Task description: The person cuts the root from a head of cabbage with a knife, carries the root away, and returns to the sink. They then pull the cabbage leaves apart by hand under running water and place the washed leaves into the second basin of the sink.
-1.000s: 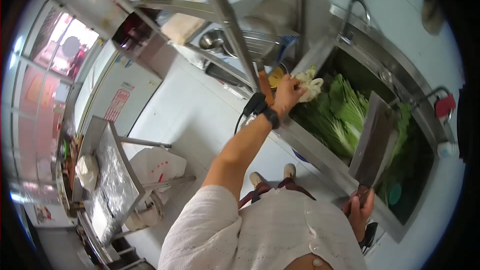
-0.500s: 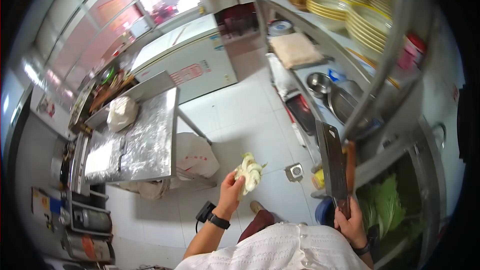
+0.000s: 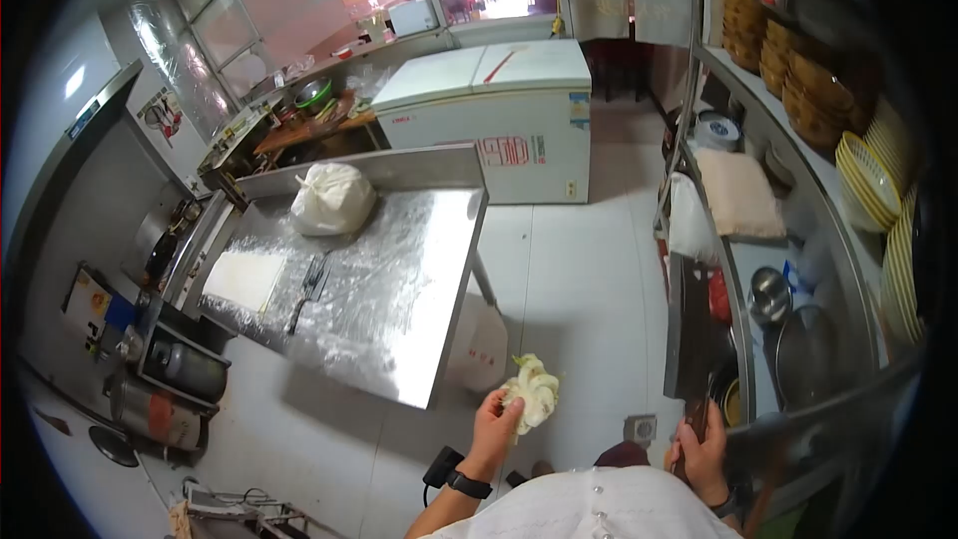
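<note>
A pale green-white piece of vegetable (image 3: 533,394) is pinched between the thumb and fingers of my left hand (image 3: 499,424), held out over the floor. My right hand (image 3: 703,447) is wrapped round the dark handle of a cleaver (image 3: 691,339), whose broad blade points upward beside the shelf. The two hands are well apart. Nearest to my left hand is the corner of a steel table (image 3: 399,269), with a white plastic bag (image 3: 334,200) and a white board (image 3: 242,280) on it.
A white chest freezer (image 3: 529,130) stands beyond the table. On the right, a metal shelf (image 3: 798,150) holds steamer baskets (image 3: 818,85), stacked yellow-rimmed bowls (image 3: 866,180) and a steel bowl (image 3: 769,294). A gas cylinder (image 3: 190,369) is at the lower left.
The view has swung, bringing the steel table and freezer closer to the middle. My left hand still holds the vegetable and my right hand still holds the cleaver.
</note>
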`<act>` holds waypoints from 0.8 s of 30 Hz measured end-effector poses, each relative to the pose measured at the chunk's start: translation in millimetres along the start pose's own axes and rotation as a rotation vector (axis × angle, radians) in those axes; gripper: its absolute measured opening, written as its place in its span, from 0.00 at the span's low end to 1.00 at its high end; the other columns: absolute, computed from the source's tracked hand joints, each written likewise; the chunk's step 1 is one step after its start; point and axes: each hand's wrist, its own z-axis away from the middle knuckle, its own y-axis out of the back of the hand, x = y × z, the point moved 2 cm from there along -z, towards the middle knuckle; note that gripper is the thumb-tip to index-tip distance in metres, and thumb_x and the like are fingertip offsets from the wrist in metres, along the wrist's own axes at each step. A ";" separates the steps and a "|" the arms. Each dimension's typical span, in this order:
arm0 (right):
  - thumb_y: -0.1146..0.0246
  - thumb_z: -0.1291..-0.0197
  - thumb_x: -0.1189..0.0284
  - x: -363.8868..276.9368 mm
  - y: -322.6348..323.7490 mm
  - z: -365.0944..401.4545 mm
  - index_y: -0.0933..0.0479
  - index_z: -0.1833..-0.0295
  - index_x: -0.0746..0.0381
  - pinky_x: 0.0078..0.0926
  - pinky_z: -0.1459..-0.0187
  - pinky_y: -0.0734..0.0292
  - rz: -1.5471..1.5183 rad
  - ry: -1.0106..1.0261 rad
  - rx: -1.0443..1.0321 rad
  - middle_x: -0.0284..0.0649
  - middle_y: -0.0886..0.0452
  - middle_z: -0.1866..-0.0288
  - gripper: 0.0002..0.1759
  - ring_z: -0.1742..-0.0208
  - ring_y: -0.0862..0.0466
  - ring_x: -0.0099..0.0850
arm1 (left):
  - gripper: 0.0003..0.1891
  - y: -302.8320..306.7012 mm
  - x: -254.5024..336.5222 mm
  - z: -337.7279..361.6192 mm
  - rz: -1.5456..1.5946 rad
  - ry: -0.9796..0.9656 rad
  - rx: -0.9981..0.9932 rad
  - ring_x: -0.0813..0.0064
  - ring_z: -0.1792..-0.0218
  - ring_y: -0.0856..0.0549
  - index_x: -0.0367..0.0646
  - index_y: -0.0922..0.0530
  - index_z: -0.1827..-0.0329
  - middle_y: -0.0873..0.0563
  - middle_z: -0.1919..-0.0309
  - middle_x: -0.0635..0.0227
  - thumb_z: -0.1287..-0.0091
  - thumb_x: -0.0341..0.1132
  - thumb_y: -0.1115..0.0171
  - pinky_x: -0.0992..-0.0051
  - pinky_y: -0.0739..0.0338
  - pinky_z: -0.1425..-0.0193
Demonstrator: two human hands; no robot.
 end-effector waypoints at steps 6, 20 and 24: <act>0.50 0.45 0.80 13.9 18.1 -104.5 0.44 0.39 0.67 0.17 0.83 0.32 0.116 0.135 0.100 0.34 0.32 0.74 0.26 0.84 0.31 0.19 | 0.13 -60.9 -28.9 -114.4 -0.041 0.102 -0.107 0.84 0.64 0.23 0.37 0.28 0.53 0.21 0.64 0.71 0.39 0.32 0.42 0.83 0.27 0.60; 0.50 0.41 0.76 -52.7 34.2 -457.5 0.46 0.36 0.68 0.15 0.79 0.33 0.001 0.215 -0.086 0.35 0.31 0.69 0.27 0.80 0.33 0.18 | 0.14 -257.8 38.1 -424.7 -0.317 -0.077 -0.187 0.85 0.68 0.25 0.36 0.27 0.54 0.22 0.68 0.71 0.40 0.35 0.42 0.84 0.29 0.65; 0.49 0.41 0.76 -47.1 1.7 -545.1 0.49 0.35 0.67 0.14 0.78 0.33 -0.056 0.160 -0.121 0.37 0.31 0.66 0.29 0.80 0.32 0.19 | 0.15 -287.5 46.7 -527.1 -0.281 -0.140 -0.180 0.85 0.70 0.25 0.36 0.27 0.54 0.22 0.69 0.71 0.39 0.35 0.42 0.84 0.29 0.68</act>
